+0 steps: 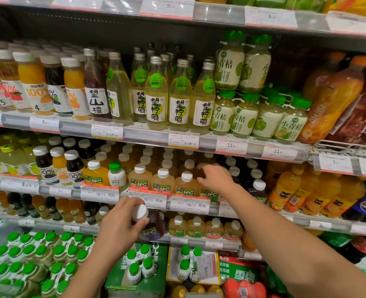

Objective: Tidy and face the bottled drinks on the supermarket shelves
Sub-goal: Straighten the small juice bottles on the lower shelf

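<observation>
The left hand is curled around a dark purple juice bottle, thumb and fingers wrapped near its white cap. The bottle is tilted, cap leaning up and left, and is held in the air in front of the shelf edge with the "7.9" price tags, clear of any shelf. A green "NFC" label shows on its lower part.

The right hand reaches into the shelf above those tags, its fingers curled down over the top of a pale amber NFC bottle at the front of the row. The cap of that bottle is hidden beneath the palm, so how firmly it is gripped is hard to tell.

Just to the left of the right hand stand 3 more amber NFC bottles with white caps, upright and label-forward. Further left on the same shelf are an orange NFC bottle and a small green-capped bottle, then dark and orange "100%" bottles.

On the shelf above, tall clear glass bottles with silver caps and green stickers stand in a row, beside green-capped pale bottles, some stacked 2 high. On the shelf below the held bottle, a row of small NFC bottles sits behind the left forearm's far side. At the bottom lie shrink-wrapped packs of green-capped bottles and a green carton.
</observation>
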Tool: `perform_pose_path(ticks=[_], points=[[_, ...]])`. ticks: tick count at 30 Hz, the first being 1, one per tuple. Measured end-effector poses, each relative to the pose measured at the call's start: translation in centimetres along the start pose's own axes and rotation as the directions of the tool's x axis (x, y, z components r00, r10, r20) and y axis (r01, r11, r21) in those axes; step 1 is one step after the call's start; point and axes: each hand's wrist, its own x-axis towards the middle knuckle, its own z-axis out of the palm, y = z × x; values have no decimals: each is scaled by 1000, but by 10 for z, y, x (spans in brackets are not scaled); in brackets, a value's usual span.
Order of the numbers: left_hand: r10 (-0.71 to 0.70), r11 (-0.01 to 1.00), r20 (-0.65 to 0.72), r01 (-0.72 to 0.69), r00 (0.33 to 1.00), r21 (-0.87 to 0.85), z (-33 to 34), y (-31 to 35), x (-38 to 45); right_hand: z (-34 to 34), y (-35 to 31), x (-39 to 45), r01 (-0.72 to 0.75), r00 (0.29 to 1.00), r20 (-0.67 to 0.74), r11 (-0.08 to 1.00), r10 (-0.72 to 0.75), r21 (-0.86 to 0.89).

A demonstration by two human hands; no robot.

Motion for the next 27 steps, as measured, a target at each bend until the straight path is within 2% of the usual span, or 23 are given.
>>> perform_pose_path(ticks=[4,13,17,19,21,22,24,27], points=[[7,1000,15,-6,1000,-13,5,6,3,7,26,-4,-80,994,81,997,79,4],[35,999,28,-35,999,0,11,17,5,14,29,0,-49,997,64,998,48,28],[53,998,41,-54,998,19,13,25,11,2,27,-19,-105,992,86,986,94,131],[64,997,43,-66,997,35,16,33,17,-5,24,-40,-75,997,-23,981,80,178],[76,996,42,-78,996,42,19,44,22,-9,19,-68,-9,989,-137,942,58,335],[84,995,45,-87,995,46,22,49,25,-9,16,-82,25,988,-148,904,43,426],[110,992,66,-114,992,47,26,63,31,-10,8,-110,68,995,-100,830,-15,553],[163,986,99,-166,982,25,33,86,39,-7,0,-140,113,992,-22,774,-127,623]])
